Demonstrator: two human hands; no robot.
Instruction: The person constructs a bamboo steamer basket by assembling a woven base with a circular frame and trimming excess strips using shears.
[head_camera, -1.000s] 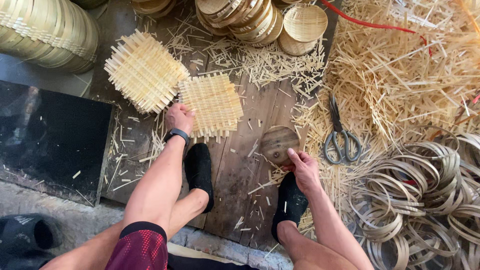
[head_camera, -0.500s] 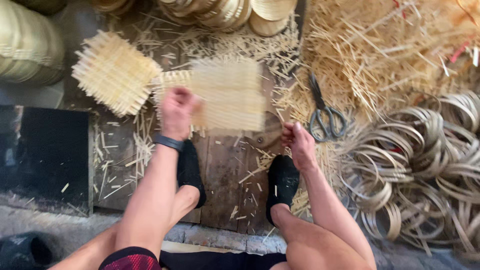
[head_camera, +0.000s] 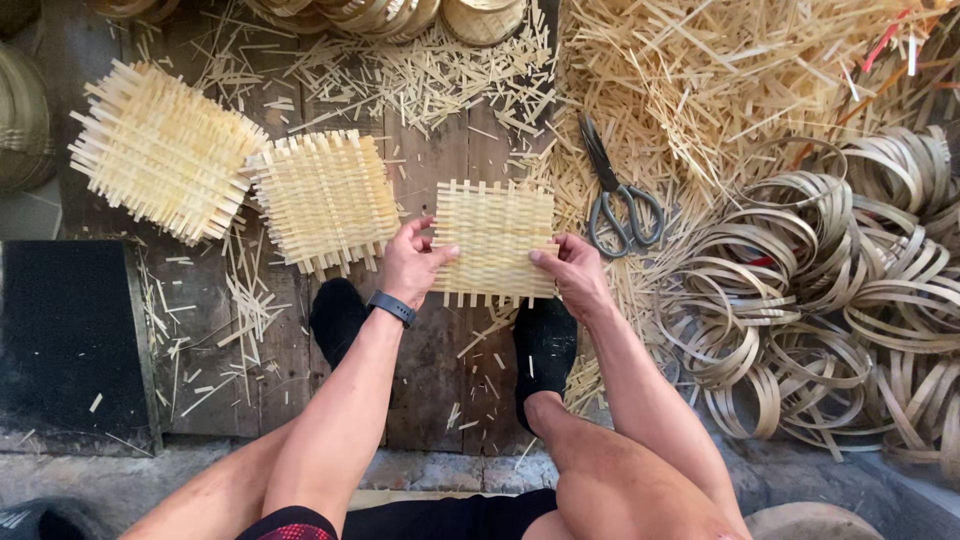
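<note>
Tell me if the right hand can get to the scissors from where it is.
Probably yes. The scissors lie bare on the boards just beyond the right hand, with nothing over them. But that hand grips the woven mat, so it must let go first.

pale yellow checker-woven mat (head_camera: 495, 240), grey scissors (head_camera: 615, 195), black shoes (head_camera: 543, 345)

No packages, labels, signs or screens show anywhere in this view (the band on the left wrist shows only its dark strap, no display face).
</note>
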